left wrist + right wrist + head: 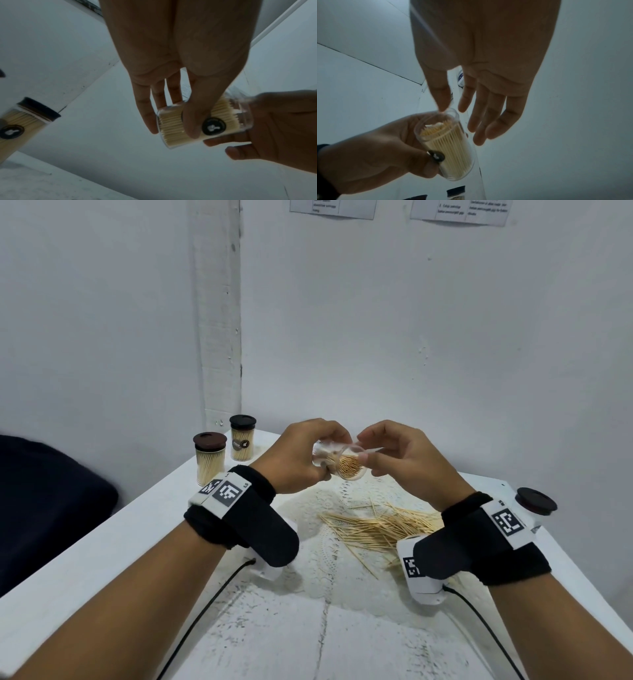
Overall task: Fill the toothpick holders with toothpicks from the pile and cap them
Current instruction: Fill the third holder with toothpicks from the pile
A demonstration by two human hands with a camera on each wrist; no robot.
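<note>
Toothpick holder (342,461), clear, uncapped and nearly full, is tilting in my left hand (294,455), whose fingers (192,119) are gripping its body above the desk (274,628). My right hand (407,460) is hovering at its rim, fingers (481,119) loose and holding nothing. Filling looks almost finished, I judge; next I should fetch the dark cap (536,500) lying beyond the pile (373,529), with two capped holders (209,458) already standing aside.

Pale toothpicks (380,529); dark brown cap (536,500); white lace doily (325,556).
</note>
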